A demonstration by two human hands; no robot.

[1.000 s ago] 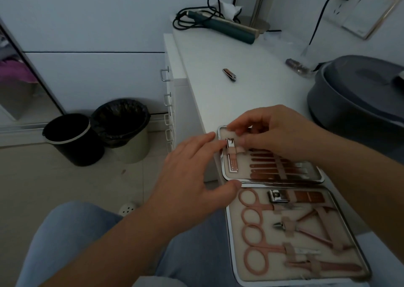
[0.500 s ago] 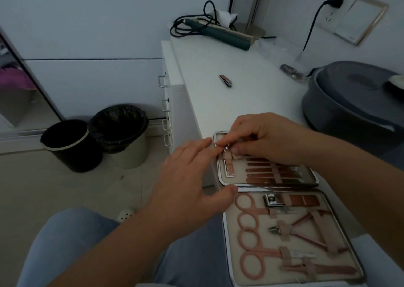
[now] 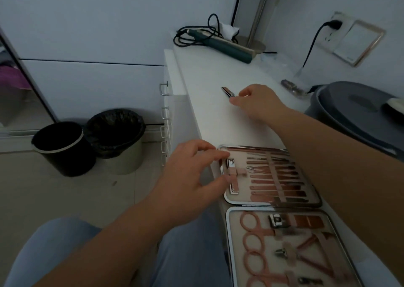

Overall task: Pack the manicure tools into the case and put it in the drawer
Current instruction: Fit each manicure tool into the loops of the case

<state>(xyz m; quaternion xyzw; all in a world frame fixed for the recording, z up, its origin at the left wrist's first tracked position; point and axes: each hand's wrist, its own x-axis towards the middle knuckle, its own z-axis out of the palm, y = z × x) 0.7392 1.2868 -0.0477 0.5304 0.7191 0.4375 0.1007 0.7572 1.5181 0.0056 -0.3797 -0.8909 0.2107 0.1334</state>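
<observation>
Our right grip (image 3: 251, 99) pinches thumb and forefinger at the end of a small nail clipper (image 3: 227, 92) lying on the white counter (image 3: 209, 116). Our left grip (image 3: 192, 173), fingers loose and grasping nothing, rests on the open manicure case's (image 3: 271, 203) edge, nearer us.

Your table (image 3: 218, 122) is plain white, and so are its drawers (image 3: 175, 120), with silver handles. The open case (image 3: 227, 232) has a chrome rim and a pale beige lining; the tools (image 3: 277, 181) strapped in it are rose gold, the scissors (image 3: 253, 256) a paler pink. The clipper (image 3: 227, 91) toward the table's far edge is silver and copper. At the far end lies a dark teal iron (image 3: 227, 48) with a black cord. On the floor, one bin (image 3: 63, 149) is black with a white rim, the other (image 3: 118, 140) cream with a black liner. Your jeans (image 3: 188, 249) are light blue.
</observation>
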